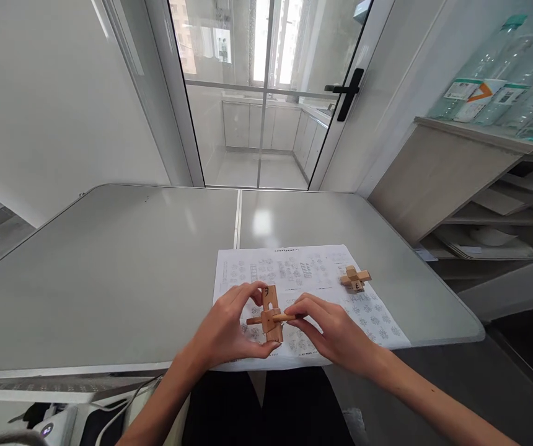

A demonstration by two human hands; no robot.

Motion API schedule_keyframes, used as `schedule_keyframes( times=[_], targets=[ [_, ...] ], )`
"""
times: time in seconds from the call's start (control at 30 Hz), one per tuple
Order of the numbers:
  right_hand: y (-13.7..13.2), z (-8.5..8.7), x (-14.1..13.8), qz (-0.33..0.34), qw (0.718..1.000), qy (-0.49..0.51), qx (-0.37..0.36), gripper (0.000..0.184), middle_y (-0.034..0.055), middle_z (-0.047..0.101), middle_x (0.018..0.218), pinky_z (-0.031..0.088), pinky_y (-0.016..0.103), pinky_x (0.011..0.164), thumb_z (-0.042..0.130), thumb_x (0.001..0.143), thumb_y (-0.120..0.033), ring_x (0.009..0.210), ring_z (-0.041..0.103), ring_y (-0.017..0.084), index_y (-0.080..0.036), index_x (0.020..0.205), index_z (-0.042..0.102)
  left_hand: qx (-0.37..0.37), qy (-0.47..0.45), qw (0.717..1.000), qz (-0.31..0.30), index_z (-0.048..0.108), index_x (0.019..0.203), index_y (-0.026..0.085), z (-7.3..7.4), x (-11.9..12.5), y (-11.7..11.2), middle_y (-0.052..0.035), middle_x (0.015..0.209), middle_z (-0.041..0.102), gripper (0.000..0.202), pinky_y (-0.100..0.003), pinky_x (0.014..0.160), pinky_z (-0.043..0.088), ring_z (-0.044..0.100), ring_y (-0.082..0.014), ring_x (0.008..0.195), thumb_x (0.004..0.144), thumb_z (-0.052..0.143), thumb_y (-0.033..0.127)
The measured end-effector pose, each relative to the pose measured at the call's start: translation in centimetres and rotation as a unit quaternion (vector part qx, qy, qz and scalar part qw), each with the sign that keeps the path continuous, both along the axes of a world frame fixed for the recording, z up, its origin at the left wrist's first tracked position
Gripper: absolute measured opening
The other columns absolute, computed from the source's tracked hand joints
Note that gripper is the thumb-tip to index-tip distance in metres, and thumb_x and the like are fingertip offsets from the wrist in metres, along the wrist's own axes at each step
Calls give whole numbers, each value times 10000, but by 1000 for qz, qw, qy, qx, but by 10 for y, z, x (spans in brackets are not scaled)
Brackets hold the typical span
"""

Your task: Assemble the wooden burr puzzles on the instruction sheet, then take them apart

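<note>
A partly joined wooden burr puzzle [270, 298] is held above a printed instruction sheet [289, 260]. My left hand [229, 325] grips it, thumb at the lower end and fingertips at the top end, where a dark mark is written. A thin wooden piece [285, 317] runs crosswise through the puzzle. Its right end is pinched between the thumb and fingers of my right hand [329, 322]. To the right, a second wooden burr puzzle [355, 279], marked with a 3, rests at the sheet's right edge.
The grey table [108, 279] has a seam down its middle. Beyond its far edge stands a glass door [243, 124] with a black handle [350, 93]. On the right, a wooden shelf [462, 167] carries several plastic bottles [503, 80]. Cables [122, 409] hang below the table's front edge at left.
</note>
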State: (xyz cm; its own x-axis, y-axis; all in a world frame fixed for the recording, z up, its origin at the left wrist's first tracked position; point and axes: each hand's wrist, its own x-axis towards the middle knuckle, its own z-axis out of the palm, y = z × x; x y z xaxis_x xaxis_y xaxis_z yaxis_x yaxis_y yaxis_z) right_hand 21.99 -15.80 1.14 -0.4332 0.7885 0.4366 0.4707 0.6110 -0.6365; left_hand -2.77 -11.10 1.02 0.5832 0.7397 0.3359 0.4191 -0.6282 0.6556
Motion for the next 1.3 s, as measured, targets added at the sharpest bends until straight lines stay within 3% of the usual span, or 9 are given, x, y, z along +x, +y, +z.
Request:
schedule_keyframes(
  times=[0.13,0.23,0.33,0.43,0.63,0.8,1.0,1.1,1.3],
  targets=[
    [2,1,1,-4,1000,9,-20,97,41,668,928,570,351,665,501,1097,-246,771,651,197,-263,1131,590,25,10,1000,15,483,1351,274,-1,1,2,-53,1112,690,828,-415,915,566,688,-280,1034,635,895,336],
    [2,5,0,-32,993,46,-103,79,47,697,1008,613,412,819,629,1040,-297,902,692,221,-264,1109,610,44,21,999,24,493,1340,264,2,1,2,-56,1102,697,792,-405,900,567,693,-277,1020,654,883,335],
    [1,9,-6,-49,967,106,-225,452,92,651,1333,583,513,1030,783,928,-378,1183,673,271,-290,1308,555,68,25,997,28,505,1331,255,8,1,1,-56,1095,707,737,-395,897,568,701,-269,1000,693,861,348],
    [-1,13,-19,-30,932,160,-323,775,135,534,1529,520,575,1128,818,887,-423,1383,580,302,-328,1511,367,94,41,995,9,492,1355,253,14,4,0,-69,1134,720,731,-410,919,564,698,-284,1025,708,830,293],
    [3,14,-33,-64,885,217,-408,760,108,655,1314,585,515,1051,844,842,-357,1160,736,268,-304,1441,379,130,70,989,1,481,1342,239,18,7,1,-71,1106,726,653,-419,904,563,691,-291,1015,757,770,246],
    [10,7,-7,-107,888,210,-394,684,115,656,1315,592,465,1031,808,859,-480,1226,689,278,-275,1393,434,131,65,988,44,469,1368,235,10,-12,8,-74,1125,718,731,-424,906,576,708,-286,1032,742,839,310],
    [12,-20,18,-198,953,-56,-224,733,135,584,1445,498,548,1134,784,838,-391,1337,587,344,-260,1475,447,120,54,989,62,462,1399,248,6,-29,9,-63,1130,728,773,-429,898,597,724,-277,1024,739,856,339],
    [9,-36,19,-191,964,-114,-148,705,139,499,1560,435,552,1205,727,872,-345,1461,471,351,-252,1511,444,116,55,990,54,466,1408,249,8,-28,6,-58,1135,733,788,-411,891,604,731,-265,1013,734,863,343],
    [10,-50,23,-165,967,-169,-99,688,140,476,1608,420,584,1219,698,944,-418,1507,425,354,-254,1558,437,118,50,991,51,462,1403,244,12,-25,4,-59,1134,730,788,-399,877,602,729,-261,1015,731,863,332]
  ],
)
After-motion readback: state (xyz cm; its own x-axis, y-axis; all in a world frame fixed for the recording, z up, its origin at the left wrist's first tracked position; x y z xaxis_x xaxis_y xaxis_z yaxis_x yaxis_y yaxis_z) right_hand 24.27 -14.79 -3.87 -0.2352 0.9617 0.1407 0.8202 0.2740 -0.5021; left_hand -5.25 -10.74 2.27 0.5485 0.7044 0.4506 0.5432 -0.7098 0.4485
